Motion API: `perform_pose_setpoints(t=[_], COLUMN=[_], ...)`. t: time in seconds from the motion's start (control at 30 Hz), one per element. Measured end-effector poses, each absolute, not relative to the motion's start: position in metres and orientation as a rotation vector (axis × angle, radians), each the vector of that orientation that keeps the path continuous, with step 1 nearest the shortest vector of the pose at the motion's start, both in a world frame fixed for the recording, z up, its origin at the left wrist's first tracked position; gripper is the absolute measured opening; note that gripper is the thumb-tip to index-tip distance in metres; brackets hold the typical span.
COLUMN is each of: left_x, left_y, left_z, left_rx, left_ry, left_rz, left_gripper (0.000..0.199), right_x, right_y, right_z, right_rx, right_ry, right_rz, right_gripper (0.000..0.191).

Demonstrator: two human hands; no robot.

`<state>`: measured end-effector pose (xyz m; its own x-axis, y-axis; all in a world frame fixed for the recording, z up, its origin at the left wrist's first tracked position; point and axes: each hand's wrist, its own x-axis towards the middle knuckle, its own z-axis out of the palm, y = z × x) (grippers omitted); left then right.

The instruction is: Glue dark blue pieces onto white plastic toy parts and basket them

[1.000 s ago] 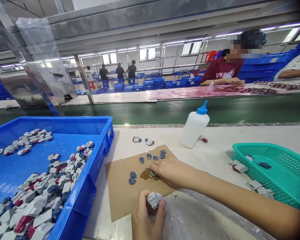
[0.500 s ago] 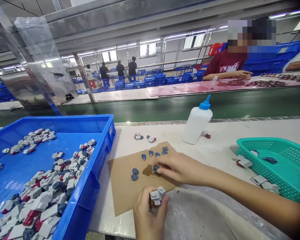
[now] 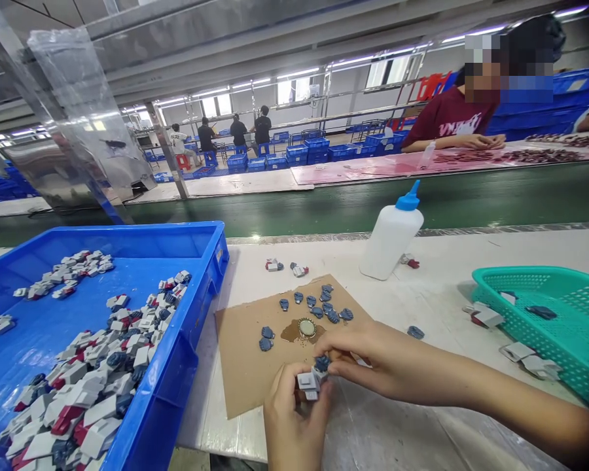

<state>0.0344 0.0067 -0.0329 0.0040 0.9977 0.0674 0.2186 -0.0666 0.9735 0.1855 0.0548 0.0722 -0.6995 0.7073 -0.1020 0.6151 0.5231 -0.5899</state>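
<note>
Evidently both your hands worked close together, near the 6 o'clock edge of the brown cardboard sheet. Your left hand gripped a light-grey block piece between thumb and fingers. Your right hand, coming in from 4 o'clock, pinched a navy fist-shaped piece in its fingertips, right up against the grey one.

Just past your hands, at 12 o'clock, a small round dish with a crimped rim sat in a brown wet patch on the sheet. Two loose navy pieces lay at 9 o'clock from the dish, and more navy parts were scattered from 11 round to 2 o'clock. Another navy part rested on the white tabletop, off the sheet at 3 o'clock.

At 9 o'clock stood your blue crate, heaped with grey, red and navy assemblies. A white squeeze bottle with a blue nozzle stood at 1 o'clock, and a green perforated basket at 3 o'clock, with grey blocks beside it. Across the green belt, also toward 1 o'clock, you faced a person in a maroon shirt.
</note>
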Motion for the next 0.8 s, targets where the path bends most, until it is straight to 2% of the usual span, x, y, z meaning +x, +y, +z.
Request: perform_pose_setpoints(t=[0.43,0.67,0.8], left_x=[0.033,0.034,0.033], left_y=[0.006,0.004,0.004], left_z=[-0.033,-0.031,-0.029], left_rx=[1.472,1.554,1.570], left_ry=[1.310,1.298,1.297], left_rz=[1.118,1.119,1.133], left_gripper=[0.020,0.010,0.007], right_x=[0.187,0.184,0.184], right_y=[0.058,0.061,0.064], right_z=[0.079,0.083,0.078], right_rx=[-1.117,-1.101,-1.058], right_ry=[-2.761,-2.859,-2.834], right_rz=[0.892,0.850,0.938], right_gripper=[0.019,0.018,0.020])
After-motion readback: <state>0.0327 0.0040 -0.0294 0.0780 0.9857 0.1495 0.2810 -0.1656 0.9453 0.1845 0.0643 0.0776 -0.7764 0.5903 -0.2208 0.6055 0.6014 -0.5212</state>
